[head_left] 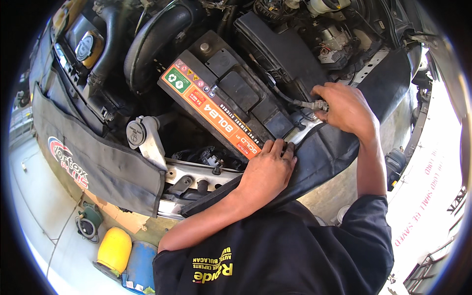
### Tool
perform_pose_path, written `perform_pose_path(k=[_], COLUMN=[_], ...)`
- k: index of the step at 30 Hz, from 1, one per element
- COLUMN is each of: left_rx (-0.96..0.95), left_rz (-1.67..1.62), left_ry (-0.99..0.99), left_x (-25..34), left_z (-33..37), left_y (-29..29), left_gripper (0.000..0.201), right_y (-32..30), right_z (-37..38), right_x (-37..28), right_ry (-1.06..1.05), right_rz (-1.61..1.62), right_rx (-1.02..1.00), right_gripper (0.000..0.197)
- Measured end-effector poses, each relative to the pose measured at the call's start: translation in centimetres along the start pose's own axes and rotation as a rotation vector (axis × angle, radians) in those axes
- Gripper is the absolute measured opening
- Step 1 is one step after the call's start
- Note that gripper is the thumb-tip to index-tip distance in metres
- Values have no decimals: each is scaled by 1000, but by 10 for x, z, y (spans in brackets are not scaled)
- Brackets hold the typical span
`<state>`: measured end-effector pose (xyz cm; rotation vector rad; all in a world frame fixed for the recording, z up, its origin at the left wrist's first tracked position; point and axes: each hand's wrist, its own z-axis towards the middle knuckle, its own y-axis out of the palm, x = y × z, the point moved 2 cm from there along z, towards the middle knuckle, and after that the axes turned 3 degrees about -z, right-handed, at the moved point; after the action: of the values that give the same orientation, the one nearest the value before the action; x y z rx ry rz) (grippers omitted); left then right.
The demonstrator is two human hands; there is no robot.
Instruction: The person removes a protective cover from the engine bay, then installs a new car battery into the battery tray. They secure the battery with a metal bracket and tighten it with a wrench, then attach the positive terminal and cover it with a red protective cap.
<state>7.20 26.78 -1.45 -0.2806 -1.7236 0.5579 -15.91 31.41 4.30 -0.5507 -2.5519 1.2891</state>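
Note:
A car battery [216, 115] with a black top and an orange label strip sits at a slant in the engine bay. My left hand [268, 167] is closed over its near right end, fingers bent over the edge; the fingertips are partly hidden. To the right, my right hand [346, 108] pinches a metal battery cable clamp [317, 104] between thumb and fingers. From the clamp a dark cable [282, 93] runs back along the black fuse box [275, 46]. The clamp is held apart from the battery's visible far post [204, 47].
Dark protective covers [98, 152] drape the car's front and right fender. A grey filler neck with a black cap [136, 132] stands left of the battery. Thick black hoses [152, 44] lie behind it. On the floor are a yellow drum [114, 249] and a blue drum [141, 265].

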Motion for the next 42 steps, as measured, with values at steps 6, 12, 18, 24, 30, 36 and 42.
perform_pose_path(k=[6, 12, 18, 24, 30, 36, 42], left_rx=[-19, 65, 103, 62, 126, 400, 567], left_rz=[-54, -121, 7, 100, 56, 47, -23], left_ry=[6, -36, -78, -64, -18, -43, -62], left_x=[-9, -16, -11, -7, -8, -15, -13], left_z=[-1, 0, -1, -4, -14, 2, -4], left_y=[0, 5, -6, -10, -44, -136, -179], left_gripper=[34, 25, 17, 22, 23, 20, 16], right_y=[8, 14, 21, 32, 12, -39, -62], right_z=[6, 3, 7, 15, 9, 47, 160], right_x=[7, -19, -34, -38, -32, -29, -54], right_ry=[-100, -87, -229, -373, -465, -388, -385], right_rz=[108, 361, 431, 489, 384, 214, 143], right_rx=[6, 261, 289, 188, 291, 526, 767], right_gripper=[33, 26, 35, 41, 38, 32, 27])
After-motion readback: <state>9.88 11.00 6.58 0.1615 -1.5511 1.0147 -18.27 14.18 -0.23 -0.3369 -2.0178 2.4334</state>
